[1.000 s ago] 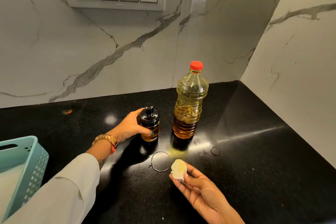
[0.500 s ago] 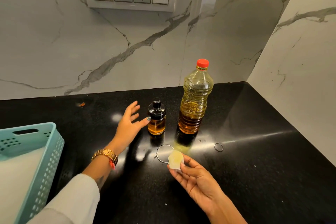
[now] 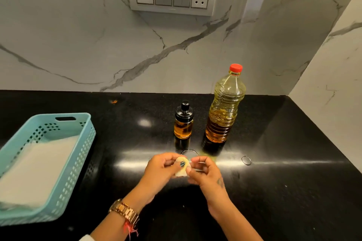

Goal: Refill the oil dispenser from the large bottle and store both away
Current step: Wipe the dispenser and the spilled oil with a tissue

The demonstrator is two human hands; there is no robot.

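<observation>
Both hands, left hand (image 3: 160, 168) and right hand (image 3: 203, 170), pinch a small pale wad (image 3: 181, 169) while the capped, likely heavy, oil-slick large bottle (image 3: 225, 107) and glass oil dispenser (image 3: 183, 121) stand upright behind, best gripped mid-body.

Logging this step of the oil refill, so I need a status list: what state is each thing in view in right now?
large bottle: upright, red cap on, partly full
oil dispenser: upright, black top on, oil inside
pale piece: pinched between both hands
left hand: pinching the pale piece
right hand: pinching the pale piece
blue basket: on the counter, white sheet inside
</observation>
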